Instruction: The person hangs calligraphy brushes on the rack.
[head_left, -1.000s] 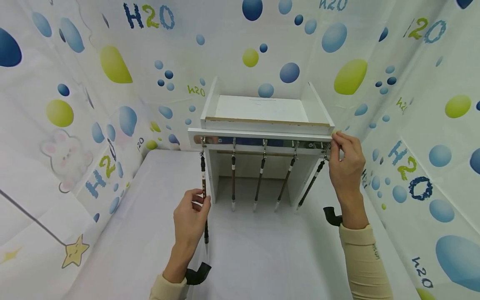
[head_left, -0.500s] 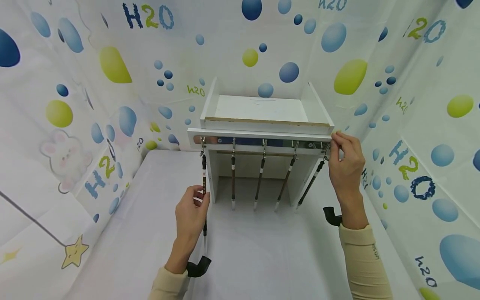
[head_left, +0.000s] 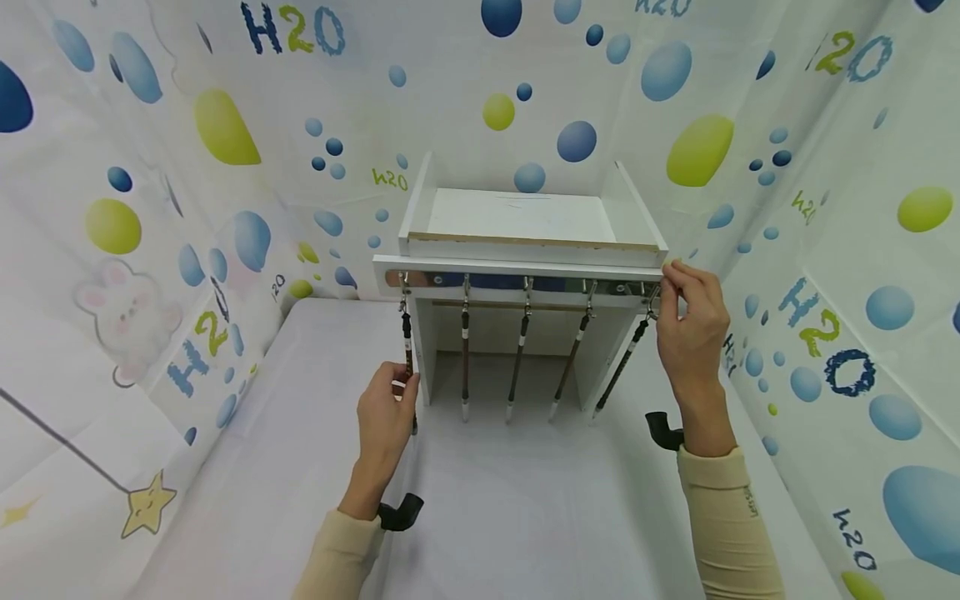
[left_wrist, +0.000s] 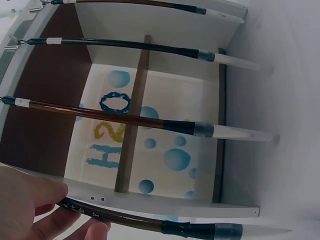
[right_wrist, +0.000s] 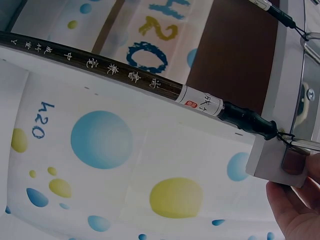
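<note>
Several calligraphy brushes with white tips hang by loops from a hook rail [head_left: 495, 283] on the front of a white wooden shelf. My left hand [head_left: 386, 408] pinches the handle of the leftmost calligraphy brush [left_wrist: 192, 229], whose loop is still at its hook. Its white tip points away from the hand in the left wrist view. My right hand [head_left: 692, 333] grips the right end of the shelf's front board [right_wrist: 280, 170] between thumb and fingers. Just beside it hangs the rightmost brush [right_wrist: 115, 71], its dark handle marked with white characters.
The white shelf [head_left: 532, 248] has an open tray on top and an open space below, behind the brushes. It stands on a white surface [head_left: 510, 517]. A white curtain [head_left: 450, 108] printed with blue and green dots surrounds it at the back and sides.
My left hand has moved up a little, and the lower end of the leftmost brush has come up in view, toward the shelf. The right hand has kept its place.
</note>
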